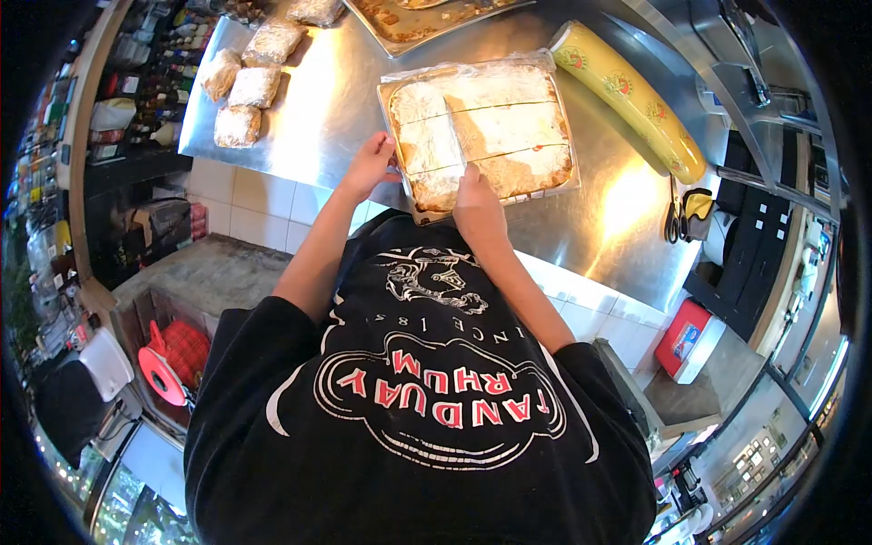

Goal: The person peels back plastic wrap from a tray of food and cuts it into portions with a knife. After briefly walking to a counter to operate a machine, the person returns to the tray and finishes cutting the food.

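Observation:
A tray of baked food (522, 132) with a pale top lies on the steel table, with cut lines running across it. My right hand (479, 204) is closed round the handle of a knife (454, 121), whose broad blade lies over the left part of the food. At the tray's left edge is my left hand (371, 167), its fingers curled near the rim; whether they pinch anything is too small to tell. Clear plastic film shows around the tray's edges.
Several wrapped portions (254, 87) sit at the table's back left. Another tray (400, 36) with food remains is at the back. A long yellow roll (627, 95) lies on the right, near black scissors (673, 218) at the table's edge.

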Action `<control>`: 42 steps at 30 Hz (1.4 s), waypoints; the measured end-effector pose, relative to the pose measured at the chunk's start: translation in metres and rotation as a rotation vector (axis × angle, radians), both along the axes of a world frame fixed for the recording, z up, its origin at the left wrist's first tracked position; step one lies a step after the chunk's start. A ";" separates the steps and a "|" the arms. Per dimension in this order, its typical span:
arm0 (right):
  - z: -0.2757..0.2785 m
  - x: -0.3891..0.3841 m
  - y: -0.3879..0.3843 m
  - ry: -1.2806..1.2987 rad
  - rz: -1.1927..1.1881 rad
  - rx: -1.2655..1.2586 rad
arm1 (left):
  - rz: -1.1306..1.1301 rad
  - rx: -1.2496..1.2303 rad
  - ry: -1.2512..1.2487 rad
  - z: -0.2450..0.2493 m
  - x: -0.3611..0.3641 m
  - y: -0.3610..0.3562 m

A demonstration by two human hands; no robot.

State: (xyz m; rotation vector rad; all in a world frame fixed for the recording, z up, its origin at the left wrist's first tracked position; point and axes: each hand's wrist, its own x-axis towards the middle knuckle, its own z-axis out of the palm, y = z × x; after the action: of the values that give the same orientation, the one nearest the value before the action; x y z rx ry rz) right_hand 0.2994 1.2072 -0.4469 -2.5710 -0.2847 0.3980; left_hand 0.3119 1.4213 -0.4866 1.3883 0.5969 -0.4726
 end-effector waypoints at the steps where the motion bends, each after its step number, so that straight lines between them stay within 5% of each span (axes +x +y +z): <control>1: 0.002 0.000 0.000 0.000 -0.001 0.002 | -0.001 0.002 0.000 0.000 0.000 0.000; 13: 0.000 0.000 0.001 0.094 0.007 -0.028 | -0.030 0.014 0.007 -0.002 -0.002 0.000; 20: 0.030 0.022 -0.035 0.090 -0.054 0.052 | 0.330 -0.068 -0.047 -0.009 -0.054 -0.001; 28: 0.021 0.060 -0.079 0.108 0.008 -0.118 | 0.244 0.353 0.165 -0.041 -0.155 -0.008; 32: 0.019 0.065 -0.084 0.126 0.040 -0.101 | 0.237 0.384 0.198 -0.069 -0.205 -0.007; 35: 0.016 0.065 -0.083 0.121 0.056 -0.077 | 0.521 0.258 0.333 -0.065 -0.218 -0.015; 42: 0.013 0.062 -0.080 0.115 0.011 0.007 | 0.414 0.380 0.316 -0.079 -0.236 -0.016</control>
State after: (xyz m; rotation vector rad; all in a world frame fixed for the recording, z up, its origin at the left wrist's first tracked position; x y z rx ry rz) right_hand 0.3610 1.1270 -0.4340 -2.5296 -0.2583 0.5459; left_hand 0.0762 1.4054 -0.5658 1.5028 1.2545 -0.2487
